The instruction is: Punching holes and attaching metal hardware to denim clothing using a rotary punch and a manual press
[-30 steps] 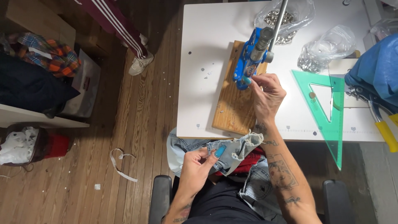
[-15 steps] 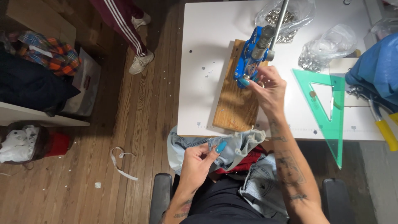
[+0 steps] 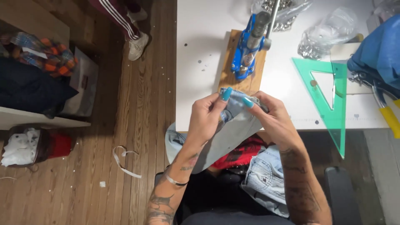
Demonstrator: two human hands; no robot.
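Note:
Both of my hands grip a piece of light blue denim (image 3: 233, 125) above my lap, at the near edge of the white table (image 3: 200, 37). My left hand (image 3: 206, 116) pinches its left side, and my right hand (image 3: 271, 118) pinches its right side. The denim's upper edge lies over the near end of a wooden board (image 3: 227, 77). A blue hand press (image 3: 246, 48) with a metal lever stands on that board, just beyond my fingertips. More denim and a red cloth (image 3: 241, 154) lie in my lap.
A green transparent set square (image 3: 329, 104) lies right of the board. Clear bags of metal parts (image 3: 329, 35) and blue fabric (image 3: 381, 54) sit at the table's back right. Another person's leg and shoe (image 3: 135, 43) stand on the wooden floor at left, near a white strip (image 3: 123, 160).
My right hand has come off the press and moved down to the denim. My left hand has lifted the denim from my lap up to the table edge.

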